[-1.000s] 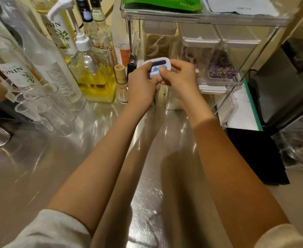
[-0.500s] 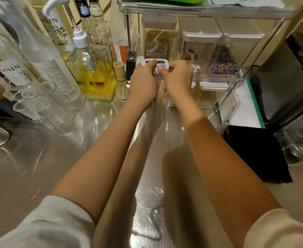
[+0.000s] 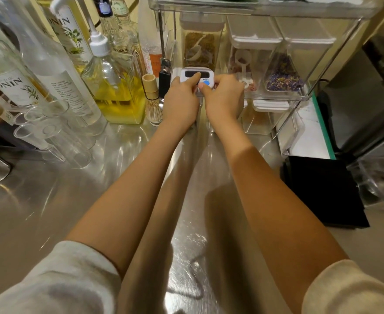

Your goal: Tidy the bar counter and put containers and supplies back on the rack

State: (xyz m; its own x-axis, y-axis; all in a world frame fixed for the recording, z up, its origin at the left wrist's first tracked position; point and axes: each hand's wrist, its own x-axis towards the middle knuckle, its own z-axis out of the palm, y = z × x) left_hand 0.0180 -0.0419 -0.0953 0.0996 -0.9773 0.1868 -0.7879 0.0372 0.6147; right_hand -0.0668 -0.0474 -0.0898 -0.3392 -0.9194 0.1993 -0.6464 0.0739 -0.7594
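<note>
Head view, looking down along both forearms over a steel counter (image 3: 50, 211). Both hands meet at the far middle, at the front edge of a clear rack (image 3: 299, 98). Between them: a small white timer (image 3: 196, 74) with dark display and a blue button, held at the rack's middle shelf edge.

Left hand (image 3: 182, 105): fingers curled round the timer's left side, thumb laid across the display. Right hand (image 3: 225, 98): pinching the timer's right lower corner, thumb tip just beside the blue button.

On the rack shelf behind the timer, three lidded clear canisters: one with brownish-green dry leaves and a scoop (image 3: 199, 44), one with a scoop and pinkish contents (image 3: 245, 62), one with purple dried petals (image 3: 284, 75). Another canister (image 3: 261, 118) on the counter under the shelf.

Left of the hands: bamboo whisk (image 3: 152, 100) upright, dark small object (image 3: 164, 75) behind it, pump bottle of yellow liquid (image 3: 116, 87), several syrup bottles (image 3: 10, 82), clear measuring cylinders (image 3: 57, 137) lying near-left.

Right: black pad (image 3: 322, 191), near the counter's edge.
</note>
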